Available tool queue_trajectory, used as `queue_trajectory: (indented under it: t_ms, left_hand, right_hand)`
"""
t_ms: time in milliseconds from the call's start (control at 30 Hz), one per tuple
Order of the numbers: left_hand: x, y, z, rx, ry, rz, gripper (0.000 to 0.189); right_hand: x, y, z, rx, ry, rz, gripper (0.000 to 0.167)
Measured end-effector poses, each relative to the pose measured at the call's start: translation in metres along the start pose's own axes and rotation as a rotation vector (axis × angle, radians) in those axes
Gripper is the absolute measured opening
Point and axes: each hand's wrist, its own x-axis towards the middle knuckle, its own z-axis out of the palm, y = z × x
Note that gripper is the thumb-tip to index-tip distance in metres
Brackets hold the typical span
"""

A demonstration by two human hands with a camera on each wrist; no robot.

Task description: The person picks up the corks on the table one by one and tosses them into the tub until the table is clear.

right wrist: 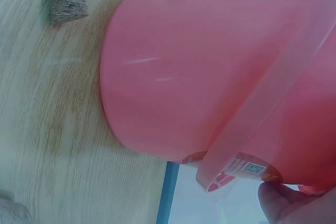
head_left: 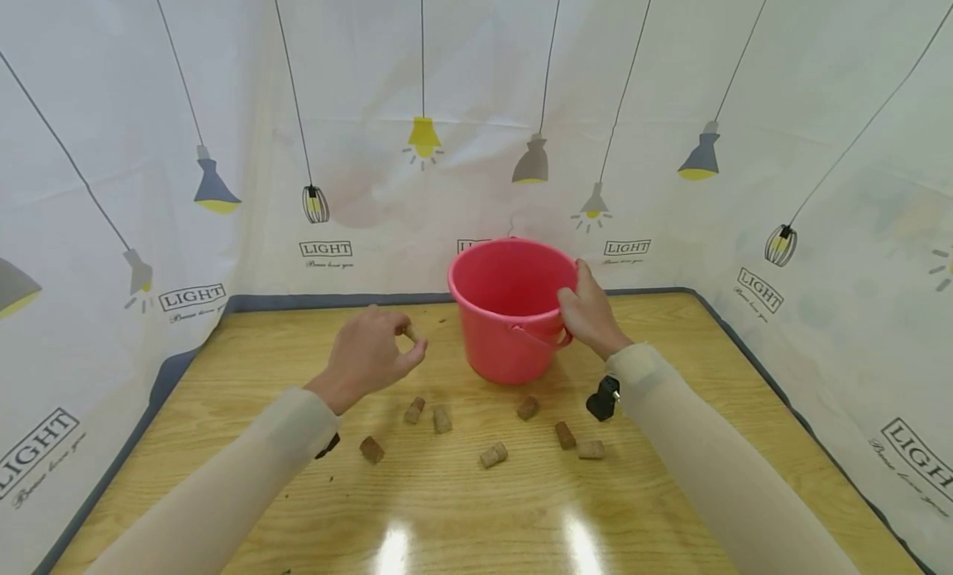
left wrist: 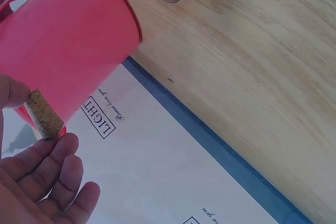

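My left hand [head_left: 365,356] is to the left of the red bucket [head_left: 502,347], above the table, and pinches a cork [left wrist: 44,115] between thumb and fingertips. In the left wrist view the other fingers curl loosely below the cork. The bucket stands upright near the back of the table. My right hand [head_left: 591,310] grips its rim on the right side, thumb toward the front. The bucket's handle [right wrist: 268,93] hangs down across its outer wall. Several loose corks lie in front of the bucket, among them a light one [head_left: 493,454] and a darker one [head_left: 565,435].
The wooden table [head_left: 447,517] is bordered at the back and sides by a white cloth [head_left: 372,79] printed with lamps, with a dark blue lower edge. A small black device [head_left: 604,397] is at my right wrist.
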Motion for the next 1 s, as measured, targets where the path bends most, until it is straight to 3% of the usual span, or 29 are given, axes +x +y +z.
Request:
queue_trajectory:
  t_ms: [533,1000]
  left_hand:
    - [0.012,0.008,-0.001,-0.009,0.035,0.032,0.026]
    - [0.023,0.018,-0.005,-0.020,0.109,0.104,0.024]
  right_hand:
    - [0.001,0.000,0.001,-0.013,0.002,-0.011,0.071]
    - [0.000,0.000,0.000,0.010,-0.010,-0.005,0.072]
